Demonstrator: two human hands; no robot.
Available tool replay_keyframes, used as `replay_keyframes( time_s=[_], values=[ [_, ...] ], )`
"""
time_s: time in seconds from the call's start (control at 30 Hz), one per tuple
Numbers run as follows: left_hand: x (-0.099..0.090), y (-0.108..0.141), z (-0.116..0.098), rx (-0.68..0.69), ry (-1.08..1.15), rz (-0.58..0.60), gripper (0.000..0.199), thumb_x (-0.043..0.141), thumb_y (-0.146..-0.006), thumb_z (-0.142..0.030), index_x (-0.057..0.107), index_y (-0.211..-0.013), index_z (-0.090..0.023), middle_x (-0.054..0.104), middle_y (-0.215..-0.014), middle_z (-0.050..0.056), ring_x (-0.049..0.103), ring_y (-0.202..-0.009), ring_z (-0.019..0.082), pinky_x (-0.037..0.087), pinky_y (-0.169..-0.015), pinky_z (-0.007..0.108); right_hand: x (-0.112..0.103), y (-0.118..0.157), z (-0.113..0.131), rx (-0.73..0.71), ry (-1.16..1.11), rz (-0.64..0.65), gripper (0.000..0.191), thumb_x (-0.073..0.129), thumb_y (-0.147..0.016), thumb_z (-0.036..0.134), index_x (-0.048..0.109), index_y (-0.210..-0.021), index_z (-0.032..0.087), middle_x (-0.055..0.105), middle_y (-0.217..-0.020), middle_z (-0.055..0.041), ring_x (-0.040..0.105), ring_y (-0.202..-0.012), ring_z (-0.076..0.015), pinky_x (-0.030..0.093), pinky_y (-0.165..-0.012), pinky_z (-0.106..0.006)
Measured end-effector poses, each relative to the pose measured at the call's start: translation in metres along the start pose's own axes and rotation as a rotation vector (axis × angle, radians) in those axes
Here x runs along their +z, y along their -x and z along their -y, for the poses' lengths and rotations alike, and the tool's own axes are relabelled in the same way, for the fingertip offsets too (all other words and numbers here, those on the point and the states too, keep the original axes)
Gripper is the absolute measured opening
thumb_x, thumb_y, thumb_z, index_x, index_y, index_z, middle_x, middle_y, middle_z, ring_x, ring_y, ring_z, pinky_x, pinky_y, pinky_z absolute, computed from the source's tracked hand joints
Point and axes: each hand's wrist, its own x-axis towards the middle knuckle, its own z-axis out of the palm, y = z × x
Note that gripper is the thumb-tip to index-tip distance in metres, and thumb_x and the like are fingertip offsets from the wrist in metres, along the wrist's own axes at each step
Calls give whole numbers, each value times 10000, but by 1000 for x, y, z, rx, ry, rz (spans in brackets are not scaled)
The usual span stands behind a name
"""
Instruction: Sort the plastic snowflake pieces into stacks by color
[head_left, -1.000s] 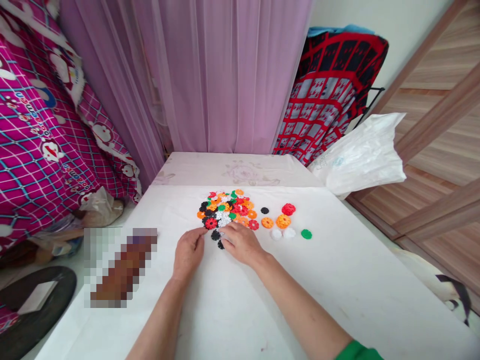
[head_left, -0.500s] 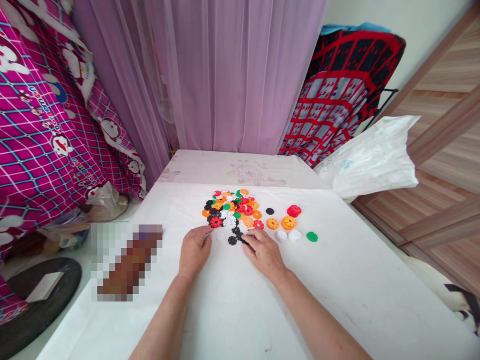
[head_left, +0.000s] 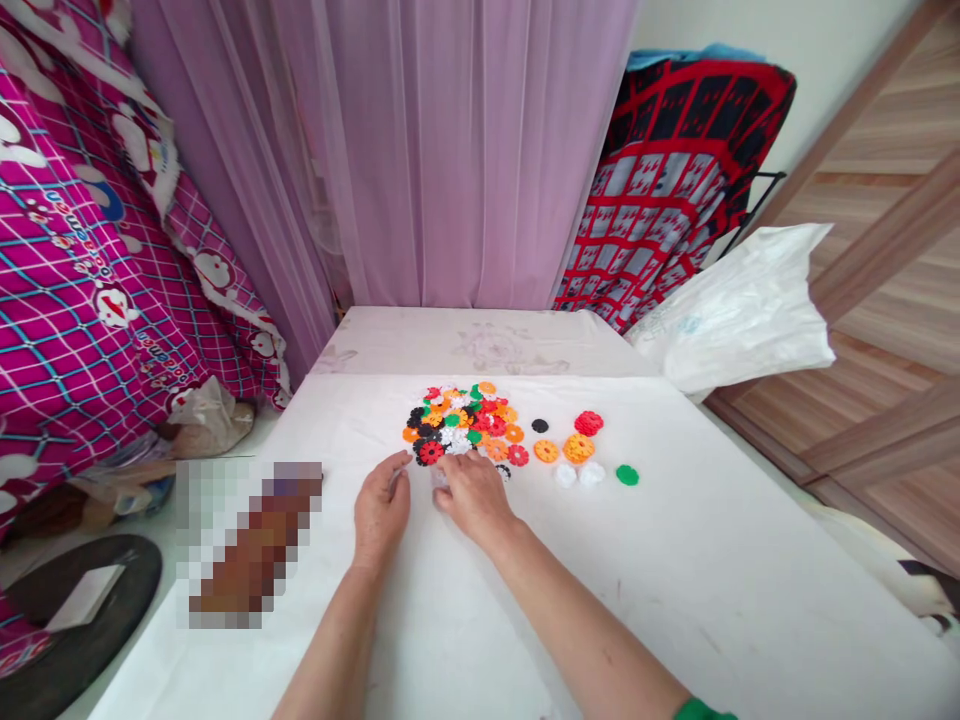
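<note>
A pile of plastic snowflake discs [head_left: 454, 422] in red, orange, white, black and green lies in front of my hands. My right hand [head_left: 480, 492] is at the pile's near edge, its thumb and fingers curled around a pale white snowflake disc [head_left: 439, 478] that they partly cover. Just left of it, my left hand [head_left: 381, 510] rests near the pile with the thumb apart from the fingers and nothing visible in it. A black disc [head_left: 504, 473] shows in part beyond my right hand.
Right of the pile, discs lie grouped by colour: black [head_left: 540, 426], red [head_left: 589, 423], orange [head_left: 578, 447], white [head_left: 591, 474] and green [head_left: 627, 475]. A blurred-out item [head_left: 255, 545] is at the table's left. A white plastic bag [head_left: 742, 310] stands at the right edge.
My right hand has moved left from the black discs to the pale white disc, close to my left hand. My left hand has shifted slightly left and its fingers have drawn back from the pile.
</note>
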Motion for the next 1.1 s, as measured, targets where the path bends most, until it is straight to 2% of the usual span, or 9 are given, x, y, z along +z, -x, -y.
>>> replay_keyframes(
  time_s=[0.13,0.2,0.3,0.4,0.47,0.57,0.77,1.1],
  values=[
    [-1,0,-2,-9,-6,9,310,453,-842,-273,682,-1049,-234,728,-1110,34,662,-1057,210,511,-965,391,-8,13,-22,66,-107,-94,249,625,-774,227,625,-1024,225,720,-928,-38,608,-927,-219,432,-804,-312],
    [-2,0,-3,-10,-14,9,307,457,-841,-276,685,-1042,-238,729,-1109,30,662,-1059,212,512,-964,389,-19,26,-48,132,-158,-187,258,629,-768,244,612,-1025,232,715,-968,-28,613,-943,-214,441,-804,-310],
    [-2,0,-5,-1,-24,22,303,461,-833,-267,694,-1026,-246,730,-1106,25,664,-1051,214,514,-963,389,-39,49,-101,252,-174,-313,238,612,-763,269,597,-998,232,707,-966,-28,634,-893,-197,458,-799,-316],
    [-2,0,-6,4,-28,36,301,464,-832,-264,700,-1020,-257,731,-1105,15,669,-1035,211,518,-954,383,-55,70,-148,334,-146,-351,271,608,-752,301,580,-1016,242,704,-950,-15,646,-864,-191,472,-768,-317],
    [-2,0,-5,2,-40,38,303,467,-832,-272,699,-1026,-259,729,-1110,14,667,-1039,213,519,-953,385,-58,80,-166,343,-125,-332,318,618,-736,298,568,-1045,242,705,-940,-9,650,-880,-195,474,-764,-317],
    [-3,0,-4,3,-59,46,309,465,-832,-280,698,-1034,-256,726,-1118,21,665,-1048,219,517,-954,391,-55,84,-174,281,-105,-277,348,615,-731,275,556,-1073,241,711,-955,-8,646,-931,-196,468,-791,-314],
    [-4,-1,-2,22,-85,61,301,463,-840,-301,697,-1022,-248,724,-1128,30,663,-1053,223,510,-964,393,-53,78,-167,244,-35,-187,318,602,-753,256,567,-1068,228,709,-974,-23,628,-940,-198,447,-806,-309],
    [-4,-1,-2,16,-86,79,311,453,-841,-316,694,-1026,-250,721,-1136,30,661,-1063,223,504,-974,390,-54,76,-164,232,-22,-141,271,605,-766,233,573,-1034,256,708,-968,-2,608,-931,-193,432,-791,-292]
  ],
)
